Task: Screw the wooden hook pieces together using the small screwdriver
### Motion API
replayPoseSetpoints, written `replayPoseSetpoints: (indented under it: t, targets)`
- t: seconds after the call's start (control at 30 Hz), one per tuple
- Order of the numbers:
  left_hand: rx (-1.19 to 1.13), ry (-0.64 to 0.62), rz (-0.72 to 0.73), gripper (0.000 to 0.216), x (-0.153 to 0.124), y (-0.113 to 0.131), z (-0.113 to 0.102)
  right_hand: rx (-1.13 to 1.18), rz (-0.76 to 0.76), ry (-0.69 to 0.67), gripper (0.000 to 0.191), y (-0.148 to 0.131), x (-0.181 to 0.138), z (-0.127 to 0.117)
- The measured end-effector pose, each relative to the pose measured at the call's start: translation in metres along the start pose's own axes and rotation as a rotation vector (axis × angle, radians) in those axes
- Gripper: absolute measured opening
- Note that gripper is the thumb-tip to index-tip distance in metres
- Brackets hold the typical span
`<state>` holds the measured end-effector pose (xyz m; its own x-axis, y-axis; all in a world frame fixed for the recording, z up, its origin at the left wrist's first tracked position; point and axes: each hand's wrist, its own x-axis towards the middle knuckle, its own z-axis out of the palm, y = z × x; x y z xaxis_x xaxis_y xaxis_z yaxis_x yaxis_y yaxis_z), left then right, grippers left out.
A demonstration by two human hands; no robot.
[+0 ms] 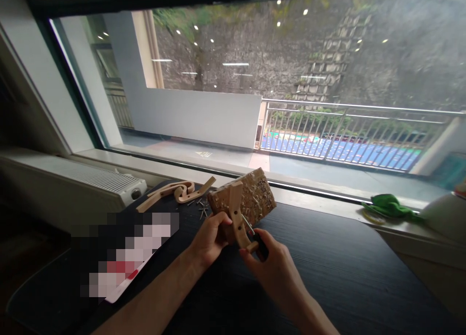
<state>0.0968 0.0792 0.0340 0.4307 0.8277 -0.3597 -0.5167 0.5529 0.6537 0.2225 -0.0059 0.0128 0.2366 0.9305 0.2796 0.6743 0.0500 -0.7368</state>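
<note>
My left hand (211, 240) is closed around the near side of a rough, bark-textured block (257, 196), tilted up off the dark tabletop. Against the block's near face lies a curved wooden piece (236, 201) with two dark holes, the left thumb beside its edge. In my right hand (274, 259) is a screwdriver (262, 251) with a dark handle. Its thin metal shaft points up toward the wooden piece and the block; whether the tip touches either cannot be made out. Right-hand fingers also touch the curved piece's lower end.
Similar curved wooden pieces (185, 192) lie at the table's far left, with several loose screws (203, 211) beside them. A blurred-out flat sheet (136, 262) is on the left. A radiator (73, 175) stands beyond, and a green cloth (389, 207) rests on the windowsill.
</note>
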Motion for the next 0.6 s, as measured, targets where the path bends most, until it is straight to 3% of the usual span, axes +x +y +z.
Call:
replayPoseSetpoints:
  t: [0.2, 0.27, 0.33, 0.43, 0.53, 0.6]
  targets:
    - [0.002, -0.002, 0.016, 0.024, 0.003, 0.001, -0.003, -0.010, 0.006, -0.063, 0.041, -0.003, -0.001, -0.005]
    - [0.035, 0.007, 0.086, 0.026, 0.006, 0.002, -0.007, -0.024, 0.027, -0.097, 0.050, -0.004, 0.000, -0.012]
    - [0.060, 0.026, 0.182, 0.028, 0.011, 0.005, -0.011, -0.061, 0.025, -0.070, 0.048, -0.005, 0.001, -0.020]
    - [0.080, 0.055, 0.277, 0.029, 0.016, 0.009, -0.016, -0.171, -0.139, 0.040, 0.031, -0.003, 0.002, -0.030]
    - [0.103, 0.067, 0.307, 0.026, 0.017, 0.012, -0.017, -0.338, -0.335, 0.082, 0.030, -0.001, 0.000, -0.034]
    - [0.117, 0.070, 0.314, 0.026, 0.015, 0.012, -0.016, -0.425, -0.364, 0.104, 0.031, -0.001, -0.001, -0.033]
